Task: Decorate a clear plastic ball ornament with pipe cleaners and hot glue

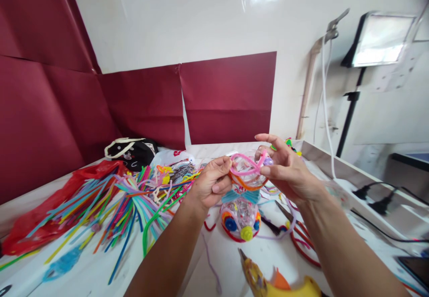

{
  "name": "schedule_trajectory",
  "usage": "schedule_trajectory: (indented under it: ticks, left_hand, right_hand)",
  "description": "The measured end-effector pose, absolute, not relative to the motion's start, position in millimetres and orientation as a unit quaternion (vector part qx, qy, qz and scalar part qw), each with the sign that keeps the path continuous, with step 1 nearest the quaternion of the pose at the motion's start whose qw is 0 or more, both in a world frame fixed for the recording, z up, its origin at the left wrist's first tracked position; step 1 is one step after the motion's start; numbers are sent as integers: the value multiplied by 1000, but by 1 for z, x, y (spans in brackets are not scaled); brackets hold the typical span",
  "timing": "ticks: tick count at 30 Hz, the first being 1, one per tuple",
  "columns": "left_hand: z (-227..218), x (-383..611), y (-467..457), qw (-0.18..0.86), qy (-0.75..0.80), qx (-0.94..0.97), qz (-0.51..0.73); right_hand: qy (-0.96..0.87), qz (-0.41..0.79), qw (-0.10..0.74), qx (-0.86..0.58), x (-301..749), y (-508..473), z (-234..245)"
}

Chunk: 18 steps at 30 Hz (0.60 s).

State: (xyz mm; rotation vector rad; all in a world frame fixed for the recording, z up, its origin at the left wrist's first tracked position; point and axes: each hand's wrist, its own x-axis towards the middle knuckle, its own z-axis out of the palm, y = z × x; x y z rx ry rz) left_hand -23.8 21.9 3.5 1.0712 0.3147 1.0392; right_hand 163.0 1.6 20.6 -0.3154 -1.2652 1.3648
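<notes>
While both hands are raised above the table (268, 250), the left hand (210, 184) is closed on the left rim of a clear ball (250, 178). The right hand (284, 168) pinches a pink pipe cleaner (246, 169) that loops across the ball's front, index finger stretched out. Ball is in the air between the two hands, directly over a decorated globe (240, 218) standing on the table; loose stems (134, 198) lie spread at left beside a red bag (40, 225), and a glue gun (258, 279) lies near the bottom edge.
</notes>
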Motion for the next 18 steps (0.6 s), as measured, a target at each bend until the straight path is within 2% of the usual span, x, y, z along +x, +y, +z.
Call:
schedule_trajectory:
  ticks: [18]
  left_hand:
    - [5, -22, 17, 704, 146, 495, 487]
  right_hand:
    - [-552, 577, 581, -158, 164, 4, 20]
